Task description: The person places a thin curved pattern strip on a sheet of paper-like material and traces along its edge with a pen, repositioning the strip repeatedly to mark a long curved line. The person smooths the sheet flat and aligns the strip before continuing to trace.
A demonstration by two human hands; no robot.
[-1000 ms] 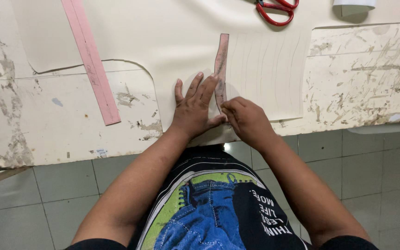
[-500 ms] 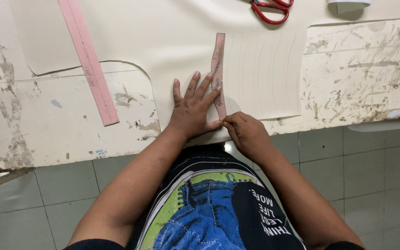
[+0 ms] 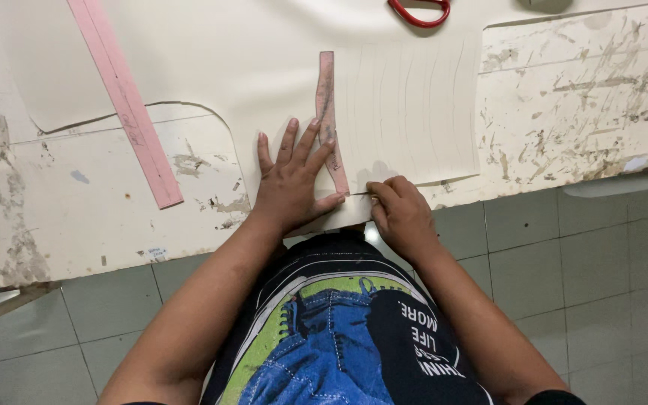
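My left hand (image 3: 292, 180) lies flat with fingers spread on a large cream sheet (image 3: 264, 67), pressing down a short curved pink ruler (image 3: 329, 112). My right hand (image 3: 401, 214) is closed around a thin pencil (image 3: 360, 194) whose tip touches the lower end of the ruler near the table's front edge. Several faint curved pencil lines (image 3: 414, 105) run down the sheet to the right of the ruler.
A long pink straight ruler (image 3: 125, 101) lies diagonally at the left, partly on the sheet. Red-handled scissors (image 3: 419, 11) rest at the top edge. The worn, paint-chipped white table (image 3: 579, 105) ends above a grey-green tiled floor (image 3: 601, 262).
My right hand has slid down along the ruler toward the sheet's lower edge. My left hand keeps the ruler pinned in the same spot.
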